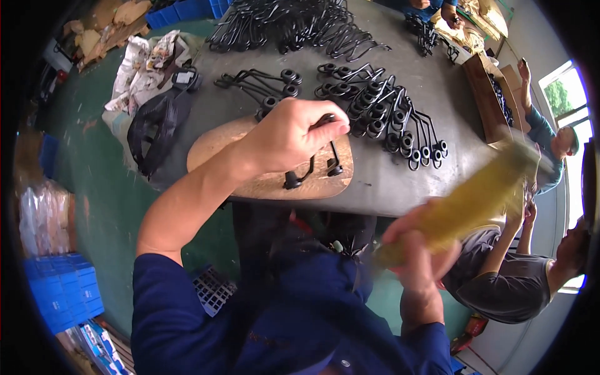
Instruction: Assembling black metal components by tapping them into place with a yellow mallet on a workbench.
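Observation:
My left hand is closed round a black bent metal rod with thick dark ends, held over a rounded wooden board. The rod's lower ends are at the board's surface; whether they press on it I cannot tell. My right hand, off the table's front edge, grips a long yellow object that slants up to the right. Motion smears it, so its kind is unclear. Beyond my left hand lie a few bent rods with ringed ends. A larger group of ringed rods lies to the right.
A big heap of black rods covers the grey table's far side. A long box stands at its right edge. A dark bag lies at the left. One person sits close on the right; others are farther off.

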